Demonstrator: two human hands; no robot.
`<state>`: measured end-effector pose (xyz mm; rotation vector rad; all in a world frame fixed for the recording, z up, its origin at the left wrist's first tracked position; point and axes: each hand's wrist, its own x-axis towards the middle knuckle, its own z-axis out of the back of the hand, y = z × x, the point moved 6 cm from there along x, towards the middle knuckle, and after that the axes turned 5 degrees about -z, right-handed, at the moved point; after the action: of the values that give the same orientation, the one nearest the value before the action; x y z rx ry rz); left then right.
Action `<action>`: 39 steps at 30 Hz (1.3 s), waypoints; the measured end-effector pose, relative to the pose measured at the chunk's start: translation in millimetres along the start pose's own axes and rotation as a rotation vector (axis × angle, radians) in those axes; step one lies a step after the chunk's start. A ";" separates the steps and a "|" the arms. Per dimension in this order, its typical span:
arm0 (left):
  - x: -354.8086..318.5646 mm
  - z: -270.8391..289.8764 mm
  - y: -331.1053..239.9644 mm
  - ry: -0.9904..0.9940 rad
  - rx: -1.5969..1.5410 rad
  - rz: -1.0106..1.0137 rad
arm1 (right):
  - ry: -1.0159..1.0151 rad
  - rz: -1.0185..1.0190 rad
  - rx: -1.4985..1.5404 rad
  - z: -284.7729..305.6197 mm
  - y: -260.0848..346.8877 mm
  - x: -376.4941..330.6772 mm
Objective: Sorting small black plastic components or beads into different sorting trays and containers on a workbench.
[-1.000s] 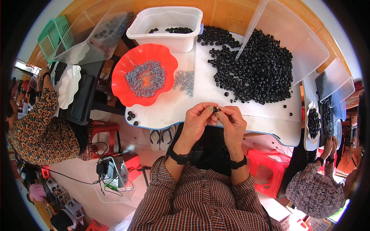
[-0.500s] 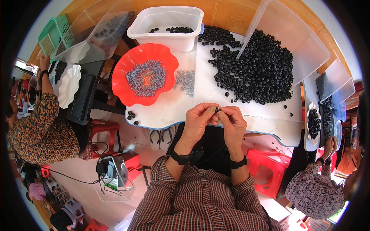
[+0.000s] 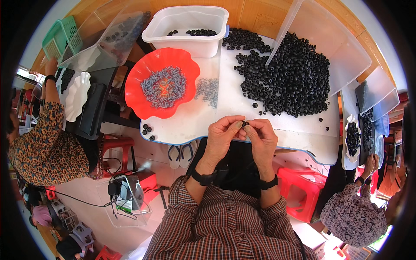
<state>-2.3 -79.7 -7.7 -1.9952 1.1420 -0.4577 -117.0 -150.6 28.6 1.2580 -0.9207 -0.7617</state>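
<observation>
My left hand (image 3: 222,135) and my right hand (image 3: 261,138) meet at the near edge of the white table (image 3: 225,108). Between their fingertips they pinch one small black bead (image 3: 244,125). A large heap of the same black beads (image 3: 289,77) lies on the table beyond my right hand. A red scalloped bowl (image 3: 162,84) with small grey metal parts sits beyond my left hand. A little loose pile of grey parts (image 3: 208,90) lies beside the bowl. Both wrists wear dark bands.
A white tub (image 3: 186,24) with a few black beads stands at the back, a clear tray (image 3: 329,43) leans over the heap. A few black beads (image 3: 147,130) lie at the table's left corner. Other people work at left (image 3: 43,134) and lower right (image 3: 353,212). Red stools stand below.
My hands have stayed at the table edge, fingers shifting slightly around the bead. The person on the left has raised an arm toward the trays.
</observation>
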 end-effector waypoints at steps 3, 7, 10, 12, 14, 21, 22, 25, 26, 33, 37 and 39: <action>-1.0 -3.5 -3.6 -0.010 0.075 -0.015 | 0.006 0.019 -0.025 2.5 3.8 1.5; -2.3 -11.4 -8.7 -0.016 0.157 -0.040 | 0.018 0.055 -0.090 6.9 11.6 3.1; -3.2 -13.1 -9.7 -0.015 0.167 -0.056 | 0.032 0.076 -0.137 6.9 21.0 2.6; -4.1 -12.4 -9.7 -0.014 0.189 -0.051 | 0.035 0.093 -0.162 6.0 23.8 1.8; -4.6 -13.0 -10.3 -0.013 0.211 -0.048 | 0.029 0.140 -0.229 4.8 27.3 0.4; -5.2 -17.8 -7.0 -0.016 0.253 -0.014 | -0.018 0.202 -0.305 3.4 24.9 -5.0; -4.5 -16.9 -5.2 -0.017 0.258 -0.014 | -0.020 0.207 -0.317 3.1 24.3 -6.0; -4.1 -15.7 -4.6 -0.013 0.261 -0.020 | -0.027 0.228 -0.324 1.0 22.9 -8.1; -4.4 -15.9 -5.7 -0.011 0.263 -0.023 | -0.030 0.241 -0.321 0.4 24.0 -8.7; -2.4 -7.7 -1.0 -0.012 0.245 0.001 | 0.021 0.206 -0.285 -0.6 25.0 -7.5; -2.3 -9.0 -2.5 -0.002 0.034 0.011 | 0.020 0.102 -0.089 2.4 17.8 -8.2; -0.7 -4.3 1.2 0.006 -0.003 0.026 | 0.010 0.064 0.002 4.5 11.1 -8.7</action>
<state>-6.1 -81.4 -5.8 -1.9809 1.1715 -0.4497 -125.0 -143.1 38.5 1.2274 -0.9497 -0.7037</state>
